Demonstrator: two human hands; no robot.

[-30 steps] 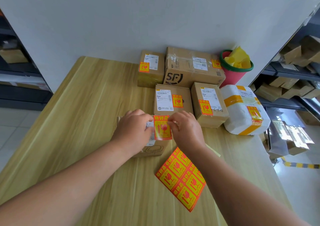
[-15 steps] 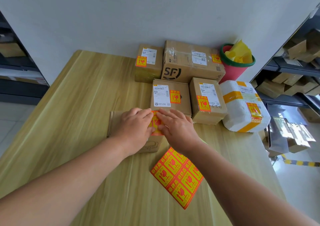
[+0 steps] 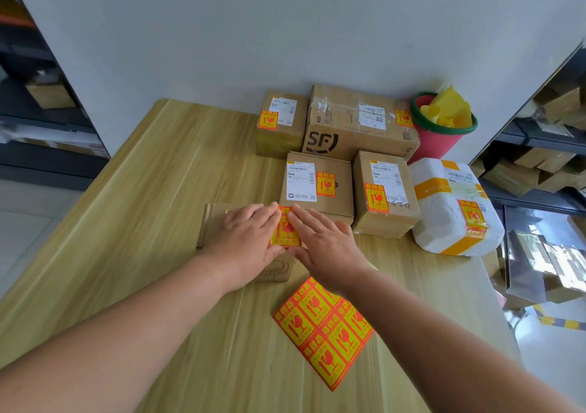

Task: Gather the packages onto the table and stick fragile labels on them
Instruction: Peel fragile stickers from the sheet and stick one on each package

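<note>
A flat brown package (image 3: 213, 222) lies on the wooden table, nearest the person. A red-and-yellow fragile label (image 3: 285, 233) sits flat on its top, with the left hand (image 3: 250, 241) and right hand (image 3: 326, 247) pressing its 2 sides with straight fingers. Beyond it stand 5 labelled packages, close together: a small box (image 3: 282, 133), a large SF box (image 3: 355, 133), a square box (image 3: 320, 187), a taller box (image 3: 385, 197) and a white foam parcel (image 3: 456, 212) banded with yellow tape. A label sheet (image 3: 320, 333) lies flat and angled on the table, just in front of the flat package.
</note>
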